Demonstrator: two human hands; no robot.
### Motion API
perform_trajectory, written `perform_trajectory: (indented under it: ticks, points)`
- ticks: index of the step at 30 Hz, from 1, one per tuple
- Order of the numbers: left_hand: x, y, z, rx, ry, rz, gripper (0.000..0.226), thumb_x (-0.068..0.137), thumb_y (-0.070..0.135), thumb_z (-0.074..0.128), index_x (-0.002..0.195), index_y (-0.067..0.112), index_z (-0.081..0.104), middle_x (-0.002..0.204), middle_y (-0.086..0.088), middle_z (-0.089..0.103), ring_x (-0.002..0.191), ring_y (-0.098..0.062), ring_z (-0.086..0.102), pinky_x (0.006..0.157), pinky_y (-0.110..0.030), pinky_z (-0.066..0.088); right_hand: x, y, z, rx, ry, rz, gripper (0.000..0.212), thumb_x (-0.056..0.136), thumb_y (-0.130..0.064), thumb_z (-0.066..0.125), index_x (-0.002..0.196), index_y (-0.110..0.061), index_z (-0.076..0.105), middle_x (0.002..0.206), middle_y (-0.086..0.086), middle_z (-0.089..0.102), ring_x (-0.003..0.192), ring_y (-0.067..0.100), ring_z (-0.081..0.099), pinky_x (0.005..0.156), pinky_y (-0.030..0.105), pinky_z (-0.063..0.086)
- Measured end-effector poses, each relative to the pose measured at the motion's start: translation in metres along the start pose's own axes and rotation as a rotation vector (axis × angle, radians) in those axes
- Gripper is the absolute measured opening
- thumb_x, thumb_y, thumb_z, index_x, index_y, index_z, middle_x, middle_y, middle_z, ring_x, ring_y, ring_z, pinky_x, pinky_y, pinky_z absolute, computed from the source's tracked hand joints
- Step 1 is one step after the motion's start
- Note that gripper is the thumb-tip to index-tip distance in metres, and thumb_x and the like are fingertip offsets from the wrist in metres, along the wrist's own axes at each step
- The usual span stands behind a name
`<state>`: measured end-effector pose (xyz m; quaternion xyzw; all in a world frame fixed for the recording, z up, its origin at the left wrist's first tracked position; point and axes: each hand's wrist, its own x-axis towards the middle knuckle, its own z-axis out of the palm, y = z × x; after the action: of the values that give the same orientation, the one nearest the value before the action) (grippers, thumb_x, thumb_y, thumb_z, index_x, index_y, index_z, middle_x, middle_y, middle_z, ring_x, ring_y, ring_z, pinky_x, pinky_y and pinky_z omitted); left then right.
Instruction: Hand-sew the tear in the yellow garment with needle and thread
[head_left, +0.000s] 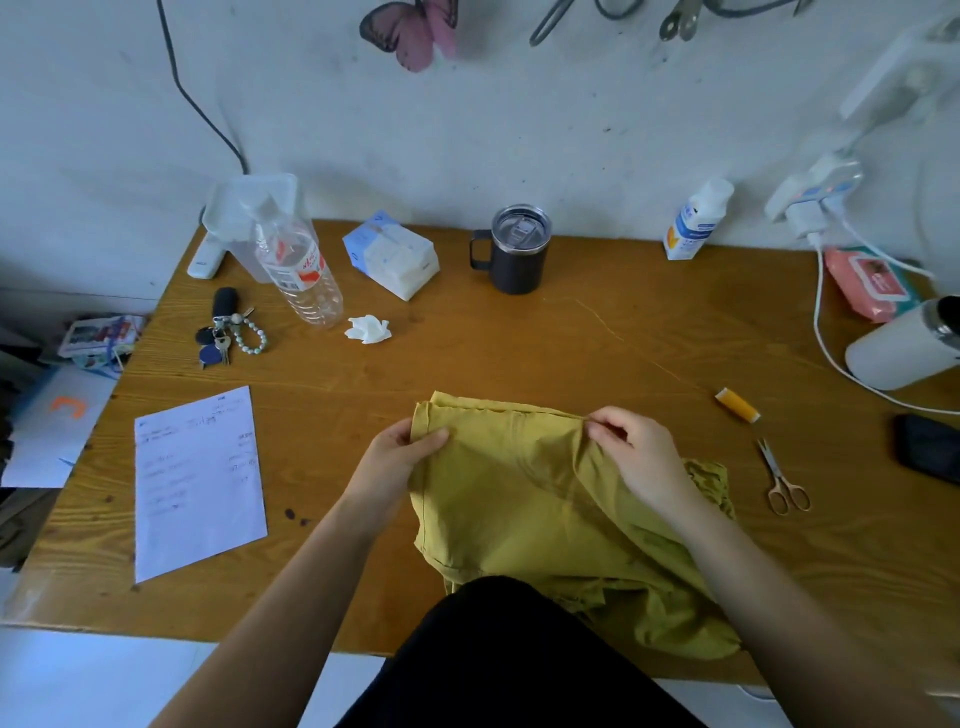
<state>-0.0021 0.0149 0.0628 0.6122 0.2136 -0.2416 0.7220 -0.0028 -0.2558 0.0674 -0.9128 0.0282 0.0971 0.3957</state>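
The yellow garment (524, 499) lies crumpled on the near middle of the wooden table (467, 353), spilling over the front edge. My left hand (400, 457) grips its upper left corner. My right hand (639, 452) pinches the top hem further right. A spool of yellow thread (736, 405) lies to the right, and a loose thread (618, 332) runs from it across the table toward the back. Small scissors (782, 478) lie near the spool. I cannot make out a needle or the tear.
A sheet of paper (200, 483) lies at the left. Keys (223, 327), a plastic bottle (296, 265), a tissue pack (392, 254), a crumpled tissue (368, 329) and a dark mug (511, 249) stand at the back. A white flask (904, 348), cable and a phone (930, 449) are at the right.
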Motion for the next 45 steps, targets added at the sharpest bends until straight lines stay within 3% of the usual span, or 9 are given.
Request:
perform_trajectory:
  ticks: [5, 12, 17, 22, 26, 31, 35, 40, 45]
  points:
    - [-0.034, 0.014, 0.004, -0.049, -0.110, 0.106, 0.037, 0.077, 0.029, 0.067, 0.111, 0.015, 0.067, 0.110, -0.007, 0.072, 0.101, -0.022, 0.068, 0.082, -0.032, 0.055, -0.029, -0.016, -0.026, 0.104, 0.042, -0.037, 0.016, 0.094, -0.016, 0.052, 0.098, -0.022, 0.066, 0.089, -0.017, 0.062, 0.084, -0.005, 0.056, 0.070, 0.002, 0.040]
    - [-0.066, 0.034, 0.010, -0.166, -0.319, 0.055, 0.021, 0.082, 0.024, 0.064, 0.097, 0.017, 0.076, 0.102, -0.008, 0.074, 0.093, -0.021, 0.071, 0.071, -0.029, 0.057, -0.056, -0.031, -0.056, 0.231, -0.001, -0.057, 0.023, 0.095, -0.016, 0.049, 0.087, -0.033, 0.063, 0.088, -0.012, 0.065, 0.081, -0.009, 0.057, 0.065, 0.004, 0.041]
    - [-0.076, 0.040, 0.020, -0.167, -0.192, 0.226, 0.017, 0.076, 0.018, 0.067, 0.090, 0.014, 0.075, 0.092, -0.007, 0.075, 0.084, -0.019, 0.072, 0.066, -0.025, 0.056, -0.066, -0.031, -0.063, 0.270, -0.027, -0.027, 0.022, 0.095, -0.017, 0.048, 0.088, -0.027, 0.066, 0.087, -0.006, 0.067, 0.083, 0.008, 0.061, 0.073, 0.026, 0.046]
    - [-0.084, 0.037, 0.027, 0.011, 0.070, 0.463, 0.019, 0.074, 0.017, 0.073, 0.091, 0.014, 0.065, 0.080, 0.004, 0.073, 0.077, -0.010, 0.068, 0.064, -0.019, 0.054, -0.072, -0.029, -0.066, 0.328, -0.022, -0.009, 0.023, 0.095, -0.018, 0.049, 0.086, -0.027, 0.068, 0.080, -0.013, 0.069, 0.074, -0.002, 0.061, 0.064, 0.011, 0.044]
    - [-0.090, 0.035, 0.031, 0.130, 0.234, 0.625, 0.032, 0.080, 0.007, 0.072, 0.089, 0.024, 0.047, 0.071, 0.014, 0.067, 0.064, 0.001, 0.060, 0.059, -0.014, 0.049, -0.076, -0.029, -0.067, 0.337, -0.054, 0.017, 0.022, 0.095, -0.018, 0.048, 0.089, -0.026, 0.068, 0.085, -0.007, 0.069, 0.078, 0.004, 0.063, 0.068, 0.022, 0.043]
    - [-0.100, 0.036, 0.034, 0.103, 0.179, 0.677, 0.020, 0.078, 0.007, 0.073, 0.082, 0.016, 0.056, 0.076, -0.011, 0.053, 0.072, -0.020, 0.046, 0.065, -0.035, 0.042, -0.081, -0.037, -0.068, 0.342, -0.071, -0.022, 0.016, 0.092, -0.026, 0.049, 0.095, -0.030, 0.064, 0.094, -0.010, 0.065, 0.082, -0.003, 0.060, 0.068, 0.015, 0.044]
    - [-0.114, 0.040, 0.046, 0.025, 0.024, 0.641, 0.011, 0.070, 0.018, 0.074, 0.077, 0.026, 0.071, 0.074, 0.004, 0.067, 0.071, -0.010, 0.059, 0.064, -0.021, 0.052, -0.079, -0.062, -0.062, 0.365, -0.084, -0.143, 0.017, 0.090, -0.026, 0.049, 0.098, -0.027, 0.065, 0.090, -0.009, 0.066, 0.080, -0.006, 0.060, 0.068, 0.005, 0.044]
    - [-0.124, 0.042, 0.058, -0.023, -0.063, 0.567, 0.015, 0.066, 0.021, 0.073, 0.080, 0.026, 0.076, 0.080, 0.002, 0.074, 0.077, -0.012, 0.068, 0.066, -0.022, 0.056, -0.076, -0.102, -0.046, 0.399, -0.112, -0.321, 0.019, 0.085, -0.040, 0.052, 0.096, -0.031, 0.065, 0.093, -0.020, 0.065, 0.090, -0.003, 0.059, 0.075, 0.008, 0.043]
    - [-0.131, 0.045, 0.061, -0.011, -0.077, 0.580, 0.015, 0.067, 0.020, 0.073, 0.080, 0.026, 0.076, 0.079, 0.000, 0.074, 0.075, -0.015, 0.069, 0.065, -0.022, 0.056, -0.077, -0.127, -0.034, 0.406, -0.076, -0.475, 0.016, 0.080, -0.035, 0.063, 0.090, -0.023, 0.067, 0.087, -0.012, 0.065, 0.086, 0.003, 0.060, 0.075, 0.011, 0.044]
